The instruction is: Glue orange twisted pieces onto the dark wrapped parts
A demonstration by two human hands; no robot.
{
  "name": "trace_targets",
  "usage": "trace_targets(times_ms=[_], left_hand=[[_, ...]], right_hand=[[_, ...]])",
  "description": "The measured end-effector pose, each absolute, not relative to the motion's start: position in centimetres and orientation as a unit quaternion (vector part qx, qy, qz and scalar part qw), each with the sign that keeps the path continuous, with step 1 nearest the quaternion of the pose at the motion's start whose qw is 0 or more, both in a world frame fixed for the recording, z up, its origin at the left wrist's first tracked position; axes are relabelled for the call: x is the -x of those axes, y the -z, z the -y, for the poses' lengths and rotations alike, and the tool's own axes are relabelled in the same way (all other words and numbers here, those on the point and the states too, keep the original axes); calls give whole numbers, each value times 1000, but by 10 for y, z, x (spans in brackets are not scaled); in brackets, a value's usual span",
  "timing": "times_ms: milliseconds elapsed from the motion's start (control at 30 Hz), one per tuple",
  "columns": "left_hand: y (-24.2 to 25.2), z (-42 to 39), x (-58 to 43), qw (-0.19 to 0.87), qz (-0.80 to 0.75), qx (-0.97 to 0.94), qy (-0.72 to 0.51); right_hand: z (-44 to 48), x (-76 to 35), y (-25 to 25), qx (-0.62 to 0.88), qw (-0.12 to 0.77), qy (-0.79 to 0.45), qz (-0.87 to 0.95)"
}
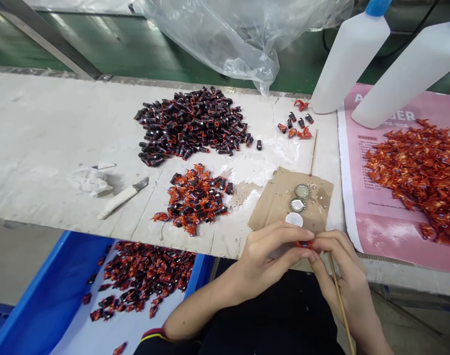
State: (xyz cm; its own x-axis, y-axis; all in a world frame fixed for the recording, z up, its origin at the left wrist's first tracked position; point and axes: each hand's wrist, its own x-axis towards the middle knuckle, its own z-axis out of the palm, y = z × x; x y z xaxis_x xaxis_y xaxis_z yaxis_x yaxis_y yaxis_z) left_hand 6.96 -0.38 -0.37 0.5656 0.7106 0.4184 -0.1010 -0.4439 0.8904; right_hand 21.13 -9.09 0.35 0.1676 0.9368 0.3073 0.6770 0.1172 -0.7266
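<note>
The left hand point(267, 261) and the right hand point(339, 266) close on a small orange-and-black rolled piece point(304, 243) and pinch it between their fingertips just over the table's front edge, though the fingers hide most of it; the right hand also holds a thin bamboo stick point(337, 296). Just beyond lies a torn cardboard sheet point(274, 204) bearing two bottle caps point(302, 191) and a white disc point(294, 220), with a heap of dark rolled pieces point(190, 125) and a mixed orange-and-black pile point(195, 199) on the white table point(62, 128) to the left.
</note>
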Motion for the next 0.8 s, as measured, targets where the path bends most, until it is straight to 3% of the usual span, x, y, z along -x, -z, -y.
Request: trace_targets(times_ms=[800], left_hand=[[8,1,-65,372,-198,-807,-413]], right_hand=[[86,-210,0,628,395,-121,660]])
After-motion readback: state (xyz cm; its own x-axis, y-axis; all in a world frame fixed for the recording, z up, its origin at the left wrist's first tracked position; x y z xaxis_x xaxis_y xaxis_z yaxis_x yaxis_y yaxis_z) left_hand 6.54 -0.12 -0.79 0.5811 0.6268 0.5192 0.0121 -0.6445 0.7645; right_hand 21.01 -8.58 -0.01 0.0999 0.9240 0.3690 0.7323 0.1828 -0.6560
